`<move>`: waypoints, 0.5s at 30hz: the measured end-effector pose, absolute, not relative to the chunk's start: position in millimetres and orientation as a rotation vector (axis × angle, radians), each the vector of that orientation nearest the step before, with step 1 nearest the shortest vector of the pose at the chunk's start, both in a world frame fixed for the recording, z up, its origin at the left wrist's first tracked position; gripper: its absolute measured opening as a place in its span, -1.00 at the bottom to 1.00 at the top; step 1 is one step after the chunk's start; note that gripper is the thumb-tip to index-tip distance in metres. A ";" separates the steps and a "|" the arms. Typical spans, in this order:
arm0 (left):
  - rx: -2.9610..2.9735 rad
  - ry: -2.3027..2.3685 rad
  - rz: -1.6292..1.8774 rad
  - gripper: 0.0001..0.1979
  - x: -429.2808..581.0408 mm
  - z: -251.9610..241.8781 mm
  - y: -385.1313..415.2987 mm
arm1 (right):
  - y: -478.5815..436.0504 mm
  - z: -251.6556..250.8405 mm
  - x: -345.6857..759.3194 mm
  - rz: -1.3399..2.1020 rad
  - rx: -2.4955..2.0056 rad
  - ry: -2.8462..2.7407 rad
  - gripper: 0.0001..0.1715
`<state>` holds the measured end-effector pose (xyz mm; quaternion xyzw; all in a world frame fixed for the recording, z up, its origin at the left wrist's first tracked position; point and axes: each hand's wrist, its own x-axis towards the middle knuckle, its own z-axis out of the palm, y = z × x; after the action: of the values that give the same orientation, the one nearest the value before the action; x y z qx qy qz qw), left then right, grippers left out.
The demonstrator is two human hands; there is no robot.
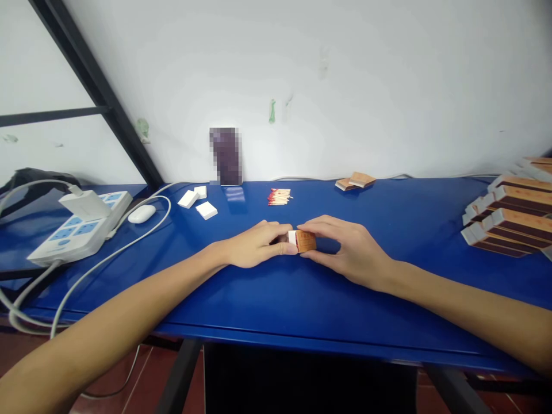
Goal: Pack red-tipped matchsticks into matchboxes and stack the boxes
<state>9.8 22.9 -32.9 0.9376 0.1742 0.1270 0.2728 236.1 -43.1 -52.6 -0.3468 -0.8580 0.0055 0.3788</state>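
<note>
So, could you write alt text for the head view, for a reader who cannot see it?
The left hand and right hand hold a small matchbox together on a blue table, its white tray partly out of the brown sleeve. Behind it lie loose matches and white trays; stacked matchboxes sit at the right.

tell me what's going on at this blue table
A person holds a small matchbox between both hands on the blue table. The left hand is at its white tray end, the right hand around the brown sleeve. Loose matches lie just behind, white trays further left, two brown sleeves at the back, and stacked matchboxes at the right edge.
</note>
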 end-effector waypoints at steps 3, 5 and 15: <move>2.575 0.480 0.328 -0.64 11.1 -33.1 21.0 | -44.2 -55.0 235.6 -0.008 -0.863 -2.185 -0.67; 2.600 0.490 0.309 -0.64 11.8 -32.9 19.5 | -44.6 -55.9 235.5 -0.037 -0.836 -2.189 -0.68; 2.637 0.485 0.325 -0.65 11.6 -33.1 20.2 | -45.6 -56.1 234.2 -0.075 -0.814 -2.199 -0.68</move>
<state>11.6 20.2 -33.1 0.9527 0.1751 0.1174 0.2188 234.2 -45.6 -56.1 -0.3200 -0.8642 -0.0296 0.3872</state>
